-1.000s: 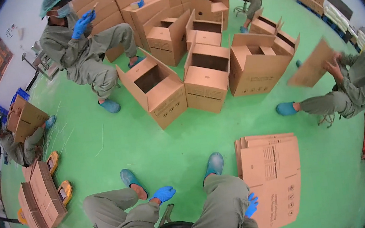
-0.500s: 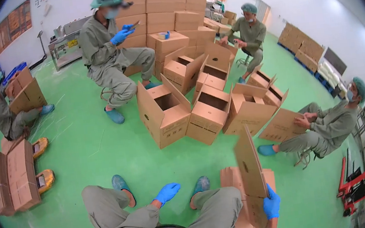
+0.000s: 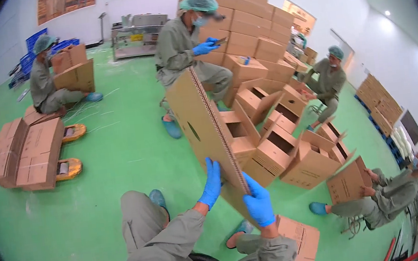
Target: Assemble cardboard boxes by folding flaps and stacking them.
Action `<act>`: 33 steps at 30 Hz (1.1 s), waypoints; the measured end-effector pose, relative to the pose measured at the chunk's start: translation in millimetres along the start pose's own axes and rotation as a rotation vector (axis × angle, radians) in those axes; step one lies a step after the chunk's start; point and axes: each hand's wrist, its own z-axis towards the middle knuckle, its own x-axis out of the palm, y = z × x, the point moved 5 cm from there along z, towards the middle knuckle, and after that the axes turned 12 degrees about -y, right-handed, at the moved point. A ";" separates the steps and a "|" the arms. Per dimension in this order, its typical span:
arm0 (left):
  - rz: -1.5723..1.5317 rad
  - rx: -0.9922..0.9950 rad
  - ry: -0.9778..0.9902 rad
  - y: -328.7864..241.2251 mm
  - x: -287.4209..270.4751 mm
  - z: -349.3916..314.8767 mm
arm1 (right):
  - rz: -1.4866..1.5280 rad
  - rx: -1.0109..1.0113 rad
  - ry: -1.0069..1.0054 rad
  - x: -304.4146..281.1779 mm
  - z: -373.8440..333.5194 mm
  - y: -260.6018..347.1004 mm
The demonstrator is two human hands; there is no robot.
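Note:
A flattened cardboard box (image 3: 191,114) stands tilted up in front of me, its layered edge turned toward my right. My right hand (image 3: 259,200), in a blue glove, grips that edge low down, the thumb side against the board. Against the broad face lies my blue-gloved left hand (image 3: 210,184), its fingers stretched out along the board and not wrapped round it. Beside my right leg rests a stack of flat cardboard boxes (image 3: 299,241), partly hidden by my right arm.
Several opened cartons (image 3: 308,163) stand on the green floor ahead. Four-fold rows aside, cartons (image 3: 239,11) are piled high behind them. Co-workers sit around, one handling a box (image 3: 346,183) at right. Bundled flat boxes (image 3: 39,152) lie on a yellow pallet jack (image 3: 71,168) at left.
The flattened box has come up from the stack and across to the left in my right hand. My left hand has moved from between my knees to its face. The view has turned left.

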 end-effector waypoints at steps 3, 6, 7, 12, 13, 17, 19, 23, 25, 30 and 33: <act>0.068 -0.150 -0.037 9.4 -41.4 11.2 | 0.122 0.056 0.030 59.9 -1.0 -35.8; -0.024 -0.316 0.018 88.7 -107.0 37.0 | -0.056 0.140 0.163 124.8 -14.6 -89.8; -0.030 -0.318 0.016 97.1 -108.8 33.6 | -0.284 0.175 0.248 137.4 -23.5 -114.3; 0.425 -0.271 -0.185 103.8 -113.3 32.2 | -0.141 0.258 0.257 150.4 -73.5 -174.0; 0.542 -0.294 -0.170 114.0 -127.2 33.3 | 0.018 0.221 0.241 157.8 -78.8 -171.5; 0.485 -0.297 -0.105 118.1 -135.7 39.5 | 0.175 0.607 0.268 132.5 -96.1 -191.6; 0.487 -0.272 -0.081 107.5 -132.7 40.8 | 0.101 0.604 0.231 107.1 -87.4 -216.4; 0.519 -0.299 0.046 91.4 -153.5 34.5 | 0.002 0.426 0.060 67.8 -61.1 -218.6; 0.924 -0.267 0.192 83.0 -155.0 22.4 | -0.092 0.352 -0.089 24.7 -52.2 -230.5; 1.188 -0.109 0.594 83.2 -178.4 -72.4 | -0.070 0.307 -0.476 -53.3 -23.7 -256.6; 1.321 0.966 0.292 11.5 -95.7 -116.8 | -0.256 0.271 -0.568 -83.7 -13.5 -280.3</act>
